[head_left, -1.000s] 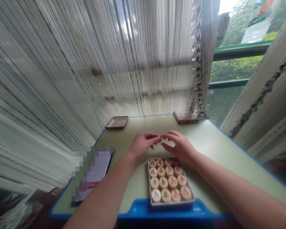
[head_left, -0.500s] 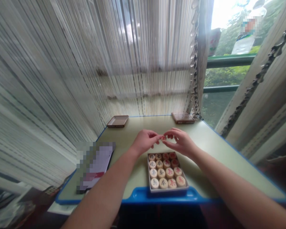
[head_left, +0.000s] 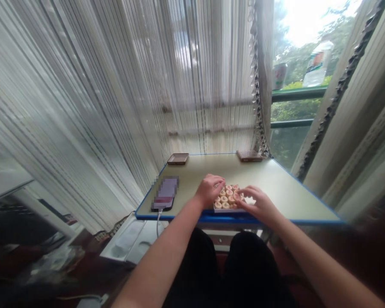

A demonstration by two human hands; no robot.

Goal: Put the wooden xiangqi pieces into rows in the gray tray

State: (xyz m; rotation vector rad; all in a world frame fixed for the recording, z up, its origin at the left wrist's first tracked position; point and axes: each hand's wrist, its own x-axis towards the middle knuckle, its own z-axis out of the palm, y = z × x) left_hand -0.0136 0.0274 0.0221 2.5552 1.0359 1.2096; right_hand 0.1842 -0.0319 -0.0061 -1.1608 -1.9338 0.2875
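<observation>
An open box (head_left: pixel 230 210) full of round wooden pieces with red and black characters lies at the table's near edge. Over its left rim rests my left hand (head_left: pixel 211 188), fingers bent together above the upper left pieces; anything under them is hidden. At the box's right side my right hand (head_left: pixel 256 203) has thumb and fingers around a round piece (head_left: pixel 237 196) with a red character, which sits among or just above the others; I cannot tell which.
A phone (head_left: pixel 166 192) with a white cable lies on the table's left. At the far edge are a shallow brown tray (head_left: pixel 178 158) on the left and a flat brown box (head_left: pixel 249 155) on the right. Curtains (head_left: pixel 208 77) hang behind; a bottle (head_left: pixel 317 66) stands by the window.
Both hands have come from beyond the box to its two sides. The red-character piece that was between their fingertips is no longer seen there. The view has shifted, showing the person's legs.
</observation>
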